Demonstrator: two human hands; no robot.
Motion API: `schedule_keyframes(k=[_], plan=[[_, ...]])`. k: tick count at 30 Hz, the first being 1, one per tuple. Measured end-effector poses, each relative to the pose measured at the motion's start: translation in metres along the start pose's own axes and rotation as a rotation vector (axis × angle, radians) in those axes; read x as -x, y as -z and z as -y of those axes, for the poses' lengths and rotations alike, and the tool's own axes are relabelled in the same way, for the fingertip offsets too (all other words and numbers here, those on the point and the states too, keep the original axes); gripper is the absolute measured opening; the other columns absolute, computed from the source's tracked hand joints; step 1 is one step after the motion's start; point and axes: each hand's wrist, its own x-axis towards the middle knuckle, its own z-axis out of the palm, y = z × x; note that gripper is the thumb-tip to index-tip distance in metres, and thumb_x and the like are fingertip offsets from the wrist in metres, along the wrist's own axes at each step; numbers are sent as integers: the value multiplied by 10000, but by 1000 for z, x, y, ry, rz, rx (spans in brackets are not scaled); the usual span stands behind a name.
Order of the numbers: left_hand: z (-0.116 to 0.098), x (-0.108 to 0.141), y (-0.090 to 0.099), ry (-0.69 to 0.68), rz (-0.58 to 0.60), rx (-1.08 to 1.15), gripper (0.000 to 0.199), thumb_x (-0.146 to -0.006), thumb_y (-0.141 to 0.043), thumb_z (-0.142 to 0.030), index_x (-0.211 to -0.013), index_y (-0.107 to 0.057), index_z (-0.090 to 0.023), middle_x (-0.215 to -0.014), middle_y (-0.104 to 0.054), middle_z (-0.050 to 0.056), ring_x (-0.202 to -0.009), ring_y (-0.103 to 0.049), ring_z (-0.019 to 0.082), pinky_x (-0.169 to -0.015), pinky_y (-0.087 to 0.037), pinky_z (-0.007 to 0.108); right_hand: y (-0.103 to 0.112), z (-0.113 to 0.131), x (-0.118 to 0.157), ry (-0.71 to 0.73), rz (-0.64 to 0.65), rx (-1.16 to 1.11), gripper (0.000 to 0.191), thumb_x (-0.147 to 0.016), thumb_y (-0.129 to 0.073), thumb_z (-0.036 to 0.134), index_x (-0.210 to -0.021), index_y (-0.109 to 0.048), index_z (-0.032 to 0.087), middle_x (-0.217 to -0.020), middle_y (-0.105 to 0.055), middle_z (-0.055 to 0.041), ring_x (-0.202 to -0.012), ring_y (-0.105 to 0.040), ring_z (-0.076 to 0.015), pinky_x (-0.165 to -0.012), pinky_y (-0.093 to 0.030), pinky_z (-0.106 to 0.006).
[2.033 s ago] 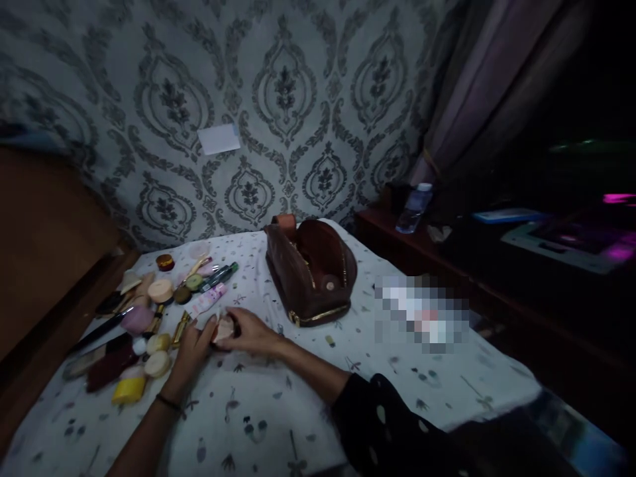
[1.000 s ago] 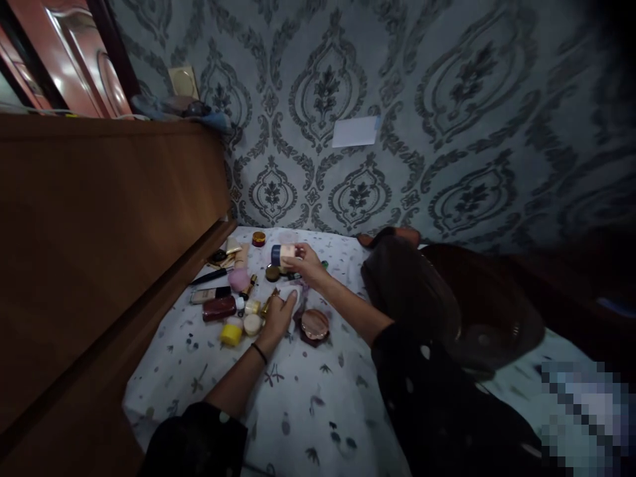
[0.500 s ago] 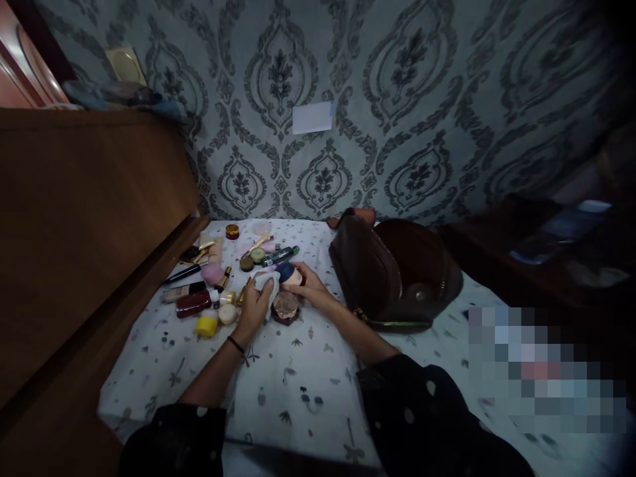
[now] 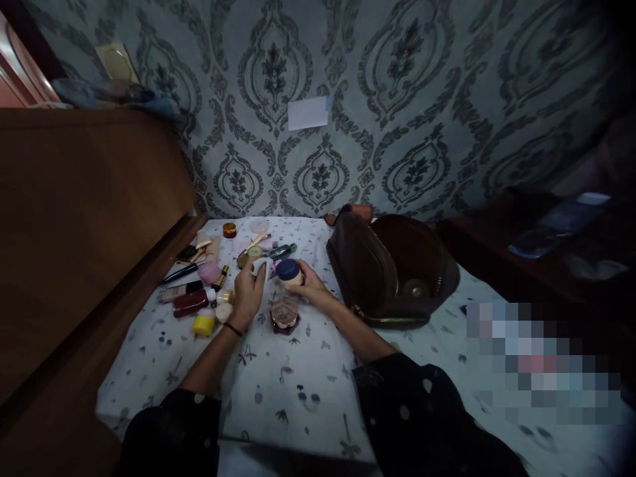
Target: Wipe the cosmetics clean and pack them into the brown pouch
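My right hand (image 4: pixel 313 286) is closed round a small jar (image 4: pixel 289 270) with a dark blue lid and a pale body. Pinched in my left hand (image 4: pixel 248 291) is a white wipe (image 4: pixel 262 265), a little left of the jar and apart from it. Below the jar a rose-brown compact (image 4: pixel 285 314) lies on the patterned cloth. Just behind my hands is a green tube (image 4: pixel 281 252). To the left of my left hand are a dark red bottle (image 4: pixel 191 303), a yellow-based jar (image 4: pixel 203 323) and a pink round sponge (image 4: pixel 209 272).
An open brown leather bag (image 4: pixel 392 271) stands to the right. A wooden panel (image 4: pixel 94 238) borders the left side. More cosmetics, among them a black pen-like tube (image 4: pixel 179 273), lie towards the back left. Patterned wallpaper (image 4: pixel 318 179) covers the wall behind.
My left hand has drawn the wipe away from the jar, slightly left and up. The jar, still in my right hand, now shows its blue lid more fully, and the compact is less covered.
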Motion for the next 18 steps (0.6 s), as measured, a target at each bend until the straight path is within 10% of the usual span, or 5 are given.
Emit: schedule_keyframes(k=[9, 18], plan=[[1, -4, -22, -332, 286, -425, 280, -972, -468, -333, -1149, -650, -215, -1138, -578, 108, -1108, -507, 261, -940, -443, 374, -9, -12, -2, 188, -4, 402, 551, -627, -790, 385, -1094, -609, 157, -1069, -638, -76, -1013, -581, -237, -965, -457, -406], [33, -13, -34, 163, 45, -98, 432, -907, -488, -500, -593, -493, -203, -565, -444, -23, -606, -459, 155, -619, -356, 270, -5, -12, 0, 169, 74, 372, 655, -603, -817, 393, -1193, -611, 195, -1089, -663, -57, -1037, -605, -244, -966, -460, -386]])
